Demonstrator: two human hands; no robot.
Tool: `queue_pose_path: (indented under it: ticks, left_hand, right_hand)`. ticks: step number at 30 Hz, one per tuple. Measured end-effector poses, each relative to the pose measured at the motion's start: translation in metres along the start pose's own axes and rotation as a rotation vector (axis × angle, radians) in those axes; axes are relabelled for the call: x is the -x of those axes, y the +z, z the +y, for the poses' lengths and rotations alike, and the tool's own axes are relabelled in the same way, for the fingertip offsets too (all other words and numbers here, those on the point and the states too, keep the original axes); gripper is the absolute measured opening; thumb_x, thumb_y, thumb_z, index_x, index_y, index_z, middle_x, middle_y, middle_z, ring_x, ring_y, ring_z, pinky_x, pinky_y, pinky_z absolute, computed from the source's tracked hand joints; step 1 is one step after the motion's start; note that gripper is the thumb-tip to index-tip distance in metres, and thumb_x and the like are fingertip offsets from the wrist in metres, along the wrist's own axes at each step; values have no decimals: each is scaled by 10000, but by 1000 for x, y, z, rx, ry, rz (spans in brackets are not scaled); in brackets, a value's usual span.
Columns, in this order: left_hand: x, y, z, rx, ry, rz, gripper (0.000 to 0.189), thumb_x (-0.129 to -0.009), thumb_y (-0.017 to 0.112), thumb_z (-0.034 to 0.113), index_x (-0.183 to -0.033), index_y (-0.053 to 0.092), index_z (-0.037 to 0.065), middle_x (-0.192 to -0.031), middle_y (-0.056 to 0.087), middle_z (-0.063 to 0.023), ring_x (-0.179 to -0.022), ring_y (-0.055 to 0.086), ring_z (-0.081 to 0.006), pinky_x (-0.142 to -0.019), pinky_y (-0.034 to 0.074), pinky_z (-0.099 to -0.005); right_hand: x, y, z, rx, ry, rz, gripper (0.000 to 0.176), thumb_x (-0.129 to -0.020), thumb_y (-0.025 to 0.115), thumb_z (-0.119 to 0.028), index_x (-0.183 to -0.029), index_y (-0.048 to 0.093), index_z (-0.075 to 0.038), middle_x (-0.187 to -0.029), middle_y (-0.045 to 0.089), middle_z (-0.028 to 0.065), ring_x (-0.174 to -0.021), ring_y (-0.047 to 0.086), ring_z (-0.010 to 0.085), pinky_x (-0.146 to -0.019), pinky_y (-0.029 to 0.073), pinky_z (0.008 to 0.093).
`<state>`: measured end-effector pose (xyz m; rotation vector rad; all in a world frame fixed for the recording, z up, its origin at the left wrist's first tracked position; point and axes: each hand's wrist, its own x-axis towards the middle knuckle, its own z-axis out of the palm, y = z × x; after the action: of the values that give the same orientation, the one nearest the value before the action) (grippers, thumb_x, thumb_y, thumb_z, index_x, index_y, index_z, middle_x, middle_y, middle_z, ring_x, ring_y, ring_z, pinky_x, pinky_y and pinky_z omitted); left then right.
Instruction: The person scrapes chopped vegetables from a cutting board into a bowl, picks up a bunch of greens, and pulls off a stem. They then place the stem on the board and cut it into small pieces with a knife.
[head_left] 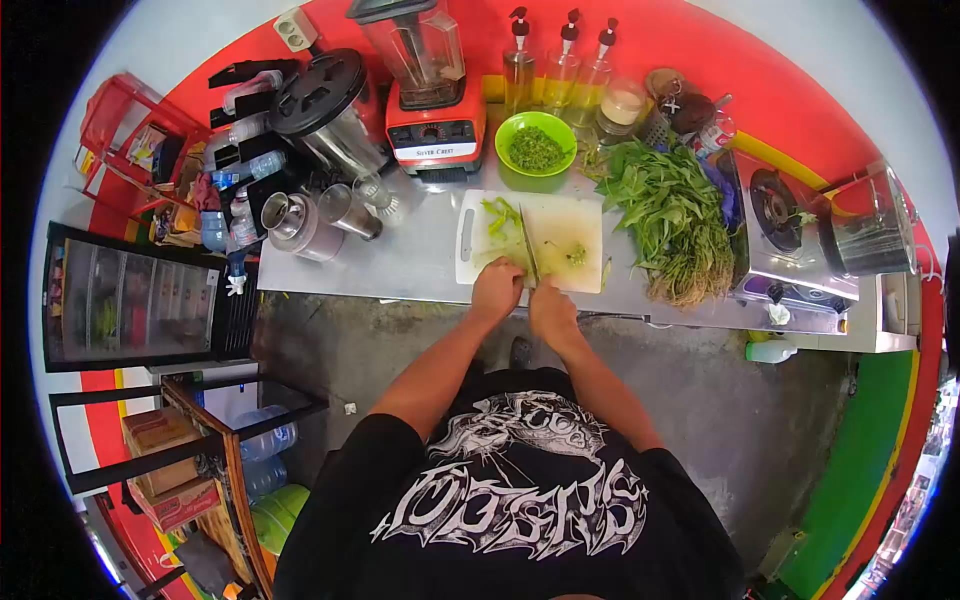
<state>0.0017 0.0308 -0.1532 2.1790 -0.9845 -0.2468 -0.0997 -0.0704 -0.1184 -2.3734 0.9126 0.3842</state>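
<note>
Left hand (497, 290): curled, pinning green stems (500, 262) to white plastic cutting board (580, 215), middle of bench front edge.
Right hand (552, 312): closed round long steel knife (527, 245), blade down on board.
Done: round green bowl (502, 135) at back edge holds chopped greens.
Left: large leafy bunch (670, 215), uncut, beside board's right edge.

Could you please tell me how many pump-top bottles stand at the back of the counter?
3, in a row behind the green bowl, beside the red blender: left bottle, middle bottle, right bottle. More could be hidden among the jars.
</note>
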Motion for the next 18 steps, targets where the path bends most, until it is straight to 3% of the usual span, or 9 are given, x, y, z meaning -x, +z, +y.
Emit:
queue_pose_path:
  ticks: [8, 10, 18]
  left_hand:
    - [3, -3, 0, -63, 47, -41, 207, -763, 629, 24, -929, 752, 22, -900, 666, -187, -897, 645, -383, -810, 529, -475]
    - [4, -1, -1, -64, 16, -44, 201, -805, 605, 49, -928, 762, 74, -950, 666, -147, -932, 652, -359, -832, 551, -463]
    - [5, -1, -7, -26, 55, -26, 201, -811, 599, 40, -924, 764, 61, -929, 679, -174, -917, 652, -377, -833, 540, -480]
  right_hand:
    - [2, -11, -3, 84, -36, -35, 293, -933, 525, -127, -1157, 541, 62, -1089, 678, 305, -1033, 673, 457, -918, 530, 507]
    - [1, -1, 1, 55, -52, 14, 307, -901, 552, -104, -1147, 530, 77, -1077, 679, 310, -1025, 676, 457, -899, 540, 502]
    - [-3, -3, -1, 80, -74, -15, 384, -848, 610, -83, -1162, 489, 103, -1052, 681, 316, -1015, 681, 455, -883, 550, 502]
